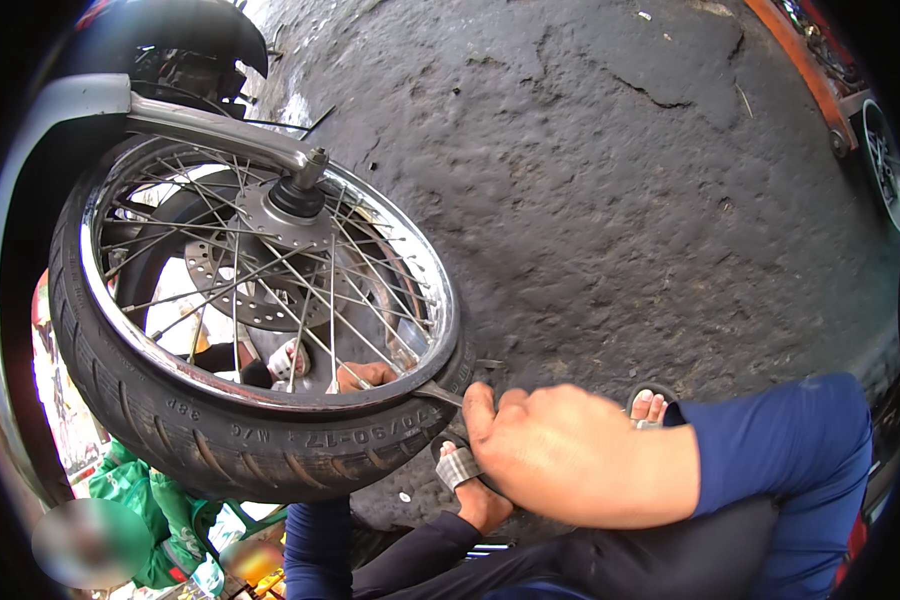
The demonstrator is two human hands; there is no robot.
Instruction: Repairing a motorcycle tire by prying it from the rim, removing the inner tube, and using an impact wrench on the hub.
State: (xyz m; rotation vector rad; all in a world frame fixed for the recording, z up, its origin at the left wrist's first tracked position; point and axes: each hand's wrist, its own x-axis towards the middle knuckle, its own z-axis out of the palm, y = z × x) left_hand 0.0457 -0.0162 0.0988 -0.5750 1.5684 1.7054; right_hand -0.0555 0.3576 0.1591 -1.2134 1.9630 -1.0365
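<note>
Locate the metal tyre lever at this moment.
In the head view, the tyre lever is just below centre, its tip where the chrome rim meets the tyre, held in the right hand.

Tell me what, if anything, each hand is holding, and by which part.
Right hand: a thin metal lever, gripped by the end away from the wheel. Left hand: partly hidden behind the wheel, so its hold cannot be told.
</note>
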